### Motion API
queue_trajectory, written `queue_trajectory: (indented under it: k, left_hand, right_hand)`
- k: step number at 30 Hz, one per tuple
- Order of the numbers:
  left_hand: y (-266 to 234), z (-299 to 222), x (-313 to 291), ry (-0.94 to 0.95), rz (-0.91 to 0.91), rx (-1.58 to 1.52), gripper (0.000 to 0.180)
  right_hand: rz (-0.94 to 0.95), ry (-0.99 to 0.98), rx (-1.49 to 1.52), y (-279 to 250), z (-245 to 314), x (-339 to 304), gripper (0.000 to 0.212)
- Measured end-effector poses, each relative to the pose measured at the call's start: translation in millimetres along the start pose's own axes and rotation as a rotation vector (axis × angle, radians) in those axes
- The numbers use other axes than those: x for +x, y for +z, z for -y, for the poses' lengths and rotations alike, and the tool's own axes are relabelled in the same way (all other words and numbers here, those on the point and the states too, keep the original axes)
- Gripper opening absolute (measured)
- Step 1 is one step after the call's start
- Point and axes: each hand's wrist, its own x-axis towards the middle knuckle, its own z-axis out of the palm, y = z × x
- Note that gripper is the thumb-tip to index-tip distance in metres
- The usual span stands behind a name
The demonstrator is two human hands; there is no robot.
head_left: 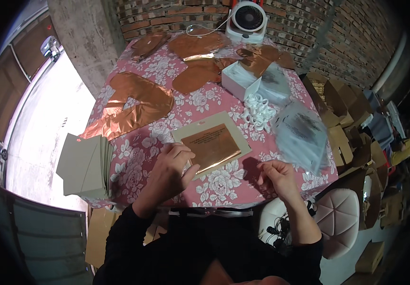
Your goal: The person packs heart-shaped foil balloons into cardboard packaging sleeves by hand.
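A flat copper-coloured foil packet in a clear bag (213, 148) lies on a grey-beige card (181, 132) with a small hang hole at its far edge. My left hand (172, 165) rests at the left edge of the card and packet, thumb apart from the bent fingers. To the right of the card, my right hand (279, 177) is above the cloth, thumb and fingers drawn together. Its fingertips are partly hidden, so whether anything small is in them cannot be made out.
On the floral pink tablecloth (131, 166) stands a stack of grey-beige cards (82, 164). Copper foil shapes (143, 99) lie farther back. Rightward are a white box (236, 84), white rings (258, 113) and clear bags (301, 137). A fan (248, 19) stands at the far edge.
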Motion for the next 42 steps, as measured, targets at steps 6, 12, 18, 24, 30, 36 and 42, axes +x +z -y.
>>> queue_trajectory:
  k: [6,12,18,24,30,36,42]
  left_hand:
    - [-10.5,-14.0,25.4,0.054,0.102,0.003,0.028]
    - [-10.1,-2.0,33.4,0.046,0.194,-0.026,0.031]
    - [19.6,45.7,40.6,0.087,-0.038,-0.134,0.017]
    - [25.7,57.1,40.3,0.072,-0.121,-0.086,0.008]
    - [28.9,57.1,36.4,0.031,-0.099,-0.025,0.007]
    - [29.9,63.4,35.8,-0.038,-0.047,0.003,0.007]
    - [32.3,63.8,40.1,-0.068,0.010,-0.004,0.006]
  right_hand:
    - [-0.121,-0.324,-0.466,-23.6,-3.5,57.8,0.021]
    - [-0.231,-0.468,-0.861,-25.7,16.1,109.6,0.019]
    - [-0.301,-0.688,-0.824,-19.6,56.0,188.8,0.014]
    - [-0.286,-0.928,-1.052,-8.8,85.5,259.2,0.012]
    - [-0.202,-0.919,-1.415,15.7,97.0,293.9,0.013]
    - [-0.173,-0.967,-1.637,26.4,99.1,307.3,0.013]
    - [-0.281,-1.087,-1.440,14.6,111.9,290.7,0.011]
